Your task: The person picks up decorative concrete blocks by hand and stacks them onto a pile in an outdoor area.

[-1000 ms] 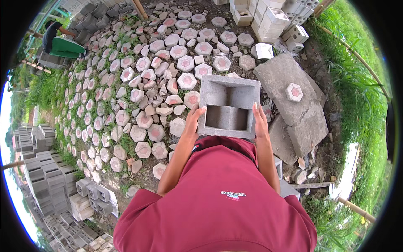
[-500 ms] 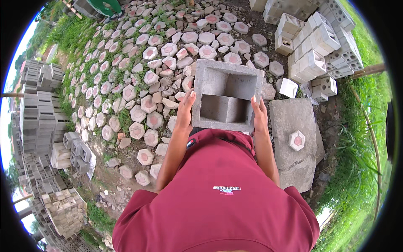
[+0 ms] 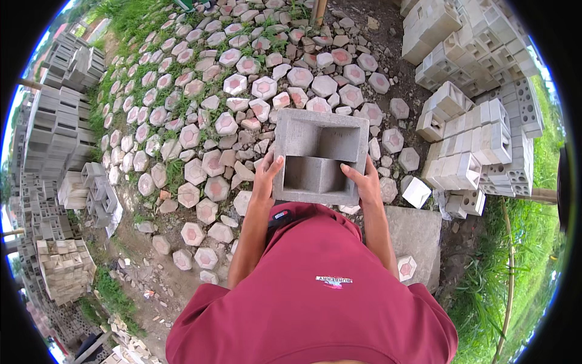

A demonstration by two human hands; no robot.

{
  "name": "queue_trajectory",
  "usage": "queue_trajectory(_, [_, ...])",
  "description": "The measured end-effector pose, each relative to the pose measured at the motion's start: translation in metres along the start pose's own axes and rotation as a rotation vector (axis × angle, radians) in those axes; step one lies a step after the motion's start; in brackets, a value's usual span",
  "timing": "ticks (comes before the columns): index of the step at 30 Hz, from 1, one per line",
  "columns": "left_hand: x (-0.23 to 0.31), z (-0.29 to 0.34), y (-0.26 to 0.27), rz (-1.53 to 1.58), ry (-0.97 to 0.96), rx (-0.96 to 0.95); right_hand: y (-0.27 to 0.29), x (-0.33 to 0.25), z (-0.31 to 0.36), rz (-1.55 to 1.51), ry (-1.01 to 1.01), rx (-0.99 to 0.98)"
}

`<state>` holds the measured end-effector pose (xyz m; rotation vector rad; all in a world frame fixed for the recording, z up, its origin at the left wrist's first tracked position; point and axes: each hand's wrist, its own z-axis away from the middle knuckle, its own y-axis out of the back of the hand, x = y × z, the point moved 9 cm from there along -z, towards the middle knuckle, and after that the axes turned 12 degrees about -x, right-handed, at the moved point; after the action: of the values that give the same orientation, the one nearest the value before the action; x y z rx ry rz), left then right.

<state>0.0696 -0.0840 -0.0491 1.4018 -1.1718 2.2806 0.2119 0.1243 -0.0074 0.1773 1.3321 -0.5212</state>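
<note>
A grey concrete block (image 3: 353, 181) with hollow cells is held up in front of my body, its cells facing me. My left hand (image 3: 265, 176) grips its left side, the thumb lying along the front edge. On the opposite side my right hand (image 3: 364, 182) clasps the block, with the thumb resting over the front rim near the lower right cell. Most of the fingers are hidden behind the block's sides. Below the block, my torso in a dark red shirt fills the lower middle of the view.
Hexagonal pavers (image 3: 264, 87) with reddish centres cover the ground ahead and to the left, with rubble and grass between. Pale blocks (image 3: 467, 158) are stacked at right. A concrete slab (image 3: 418, 233) carries one paver (image 3: 406, 267). More block stacks (image 3: 60, 130) stand at far left. A wooden post (image 3: 317, 12) rises ahead.
My body has stepped forward and turned; the stacks at right look closer and the slab has slid toward the lower edge. Both hands still hold the block, now slightly lower in view.
</note>
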Motion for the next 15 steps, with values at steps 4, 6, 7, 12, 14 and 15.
queue_trajectory(4, [0.029,-0.072,0.002,0.078,-0.002,0.023,0.004,-0.033,-0.087,-0.011,-0.072,-0.068])
queue_trajectory(6, [0.046,-0.101,0.004,-0.014,0.057,0.06,0.013,-0.04,-0.123,0.0,-0.061,-0.064])
queue_trajectory(7, [0.06,-0.116,0.002,-0.013,0.048,0.066,0.016,-0.043,-0.137,-0.007,-0.033,-0.034])
queue_trajectory(12, [0.085,-0.17,-0.005,-0.033,0.171,0.007,0.023,-0.067,-0.186,-0.022,-0.027,0.006])
queue_trajectory(14, [0.094,-0.189,-0.009,-0.035,0.212,0.026,0.033,-0.068,-0.208,0.001,-0.029,0.008])
queue_trajectory(15, [0.093,-0.199,-0.008,-0.038,0.213,0.031,0.037,-0.067,-0.218,0.027,-0.041,0.011])
